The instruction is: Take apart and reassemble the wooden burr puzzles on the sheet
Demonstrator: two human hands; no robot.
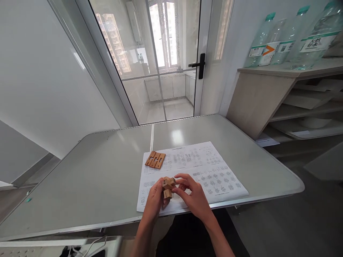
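Near the front edge of the table, my left hand (154, 200) is closed around a cluster of interlocked wooden puzzle pieces (168, 184) with dark marks on their ends. My right hand (191, 194) comes in from the right, its thumb and fingers pinching the right side of the same wooden puzzle. Beneath both hands lies a large white instruction sheet (227, 178) printed with small line drawings. Several flat wooden pieces with slots (155, 160) lie side by side on the sheet's upper left part, apart from my hands. My fingers hide part of the puzzle.
The grey table (93, 178) has a metal-edged rim. A wooden shelf unit (268, 89) with several clear plastic bottles (284, 43) stands at the right. Behind the table is a glass door (171, 89) with a black handle (201, 66). Cables (93, 246) lie at the lower left.
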